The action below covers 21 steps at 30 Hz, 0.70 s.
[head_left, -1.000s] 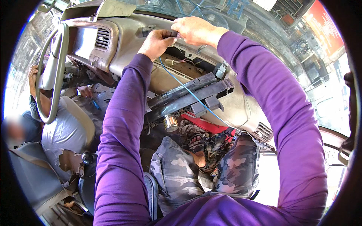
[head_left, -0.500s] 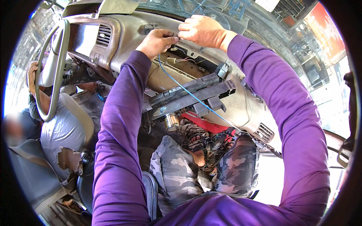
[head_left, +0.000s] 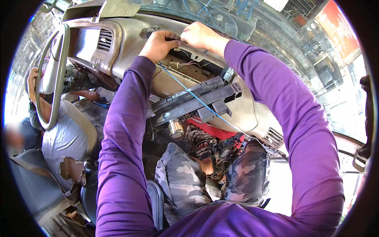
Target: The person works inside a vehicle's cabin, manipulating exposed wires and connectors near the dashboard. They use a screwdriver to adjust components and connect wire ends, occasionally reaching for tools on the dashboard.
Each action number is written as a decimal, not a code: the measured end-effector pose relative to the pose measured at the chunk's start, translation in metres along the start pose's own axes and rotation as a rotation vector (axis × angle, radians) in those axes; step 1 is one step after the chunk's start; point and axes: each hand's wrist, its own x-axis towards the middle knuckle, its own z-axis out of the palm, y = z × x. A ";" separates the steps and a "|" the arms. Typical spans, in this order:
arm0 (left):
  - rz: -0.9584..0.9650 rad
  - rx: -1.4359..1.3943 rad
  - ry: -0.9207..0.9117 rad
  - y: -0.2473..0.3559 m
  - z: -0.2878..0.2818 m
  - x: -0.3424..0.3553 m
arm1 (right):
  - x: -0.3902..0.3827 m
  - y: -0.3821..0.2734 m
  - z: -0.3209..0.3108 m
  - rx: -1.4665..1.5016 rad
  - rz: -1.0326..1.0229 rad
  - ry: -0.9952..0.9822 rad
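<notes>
Above an opening in the dashboard point(head_left: 132, 39), my two hands meet with their fingertips almost touching. My left hand point(head_left: 158, 46) is closed in a pinch, and a thin blue wire point(head_left: 189, 91) runs out from under it. My right hand point(head_left: 202, 36) has its fingers bent together against the left fingertips; whatever small thing lies between them is hidden. The blue wire stretches down to the right across dark plastic trim pieces point(head_left: 197, 98). Just below my hands, a pale connector point(head_left: 173, 64) with thin wires lies in the opening.
A steering wheel point(head_left: 59, 79) stands at the left, with another person point(head_left: 65, 130) beside it. A small can point(head_left: 175, 128) sits below the trim. Tangled wires point(head_left: 221, 162) lie around my feet, near a red piece point(head_left: 211, 129). The windshield point(head_left: 221, 17) is beyond the dashboard.
Both hands have shifted slightly left, the right one also a little lower, and they remain together. The blue wire has moved left with them, while the view has shifted slightly.
</notes>
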 end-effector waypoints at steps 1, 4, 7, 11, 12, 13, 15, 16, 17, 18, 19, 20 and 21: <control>-0.023 -0.002 0.008 0.001 -0.002 -0.003 | 0.001 -0.007 0.005 0.375 0.362 -0.062; -0.030 0.038 -0.005 0.002 -0.008 -0.007 | -0.005 -0.019 -0.001 0.421 0.394 -0.101; 0.044 0.074 -0.009 0.006 -0.001 -0.001 | -0.006 0.017 -0.010 -0.578 -0.578 0.353; 0.037 0.049 0.031 0.008 -0.001 -0.006 | -0.011 0.024 -0.024 -0.973 -0.941 0.213; 0.042 0.040 0.028 0.009 0.000 -0.006 | -0.012 0.025 -0.025 -1.074 -0.952 0.200; 0.045 0.035 0.028 0.009 -0.001 -0.007 | -0.012 0.023 -0.025 -1.063 -0.976 0.199; 0.043 0.019 0.017 0.008 -0.002 -0.006 | -0.011 0.020 -0.023 -1.042 -1.023 0.196; 0.043 0.008 0.011 0.007 -0.002 -0.005 | -0.011 0.019 -0.021 -1.019 -0.992 0.181; 0.063 0.049 0.007 0.005 -0.002 -0.004 | -0.012 0.019 -0.017 -0.995 -0.961 0.167; 0.083 0.090 0.004 0.004 -0.003 -0.004 | -0.012 0.019 -0.012 -0.972 -0.931 0.152; 0.098 0.135 0.006 0.003 -0.005 -0.005 | -0.014 0.016 -0.001 -0.760 -0.763 0.134; 0.096 0.117 0.003 0.006 -0.002 -0.003 | -0.017 0.016 0.006 -0.520 -0.526 0.141; 0.093 0.099 0.000 0.008 0.002 -0.001 | -0.019 0.017 0.009 -0.279 -0.290 0.148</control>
